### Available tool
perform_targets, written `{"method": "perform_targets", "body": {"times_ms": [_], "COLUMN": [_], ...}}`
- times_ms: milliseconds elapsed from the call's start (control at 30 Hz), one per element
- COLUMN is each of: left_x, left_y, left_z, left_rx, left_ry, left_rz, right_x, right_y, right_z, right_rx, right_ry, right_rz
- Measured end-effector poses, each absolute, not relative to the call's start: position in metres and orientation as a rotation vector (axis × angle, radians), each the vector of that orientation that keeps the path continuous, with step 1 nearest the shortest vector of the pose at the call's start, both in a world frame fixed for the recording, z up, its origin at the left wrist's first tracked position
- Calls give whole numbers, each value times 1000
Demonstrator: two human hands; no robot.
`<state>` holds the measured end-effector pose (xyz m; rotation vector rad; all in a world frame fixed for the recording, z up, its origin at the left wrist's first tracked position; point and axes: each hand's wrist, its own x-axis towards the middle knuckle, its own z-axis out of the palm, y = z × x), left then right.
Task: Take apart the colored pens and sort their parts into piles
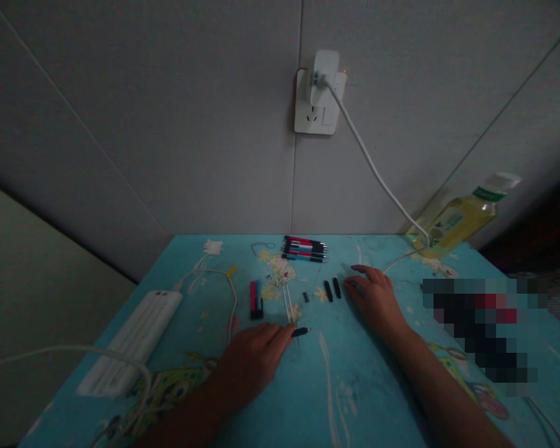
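A dark pen barrel (pixel 300 332) lies on the near side of the pen row (pixel 304 249), pinched between the closed fingertips of the left hand (pixel 261 351). The right hand (pixel 373 302), near and right of the row, is half open, seemingly holding nothing, beside two black grips (pixel 332 289). Blue cloth (pixel 308 398) spreads between the forearms; the table's far edge (pixel 242 235) runs just behind the row. Right of it, a bottle's label (pixel 448 219) is too dim to read.

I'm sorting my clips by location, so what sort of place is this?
Probably a room in a home or dorm, judging by the cartoon-printed table cover, the wall socket with a charger plugged in, and the pens lined up near the cover's far edge.
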<state>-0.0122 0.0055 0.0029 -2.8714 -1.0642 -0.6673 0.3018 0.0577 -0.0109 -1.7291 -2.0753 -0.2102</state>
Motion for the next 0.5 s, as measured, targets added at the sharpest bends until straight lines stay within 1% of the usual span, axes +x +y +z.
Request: {"method": "perform_targets", "body": {"times_ms": [500], "left_x": [-12], "left_y": [5], "left_z": [2], "left_rx": [-2880], "left_ry": [-1070], "left_rz": [-632], "right_x": [303], "right_y": [56], "right_z": [-8], "right_rx": [-1694], "right_ry": [-2097], "right_rz": [-215]}}
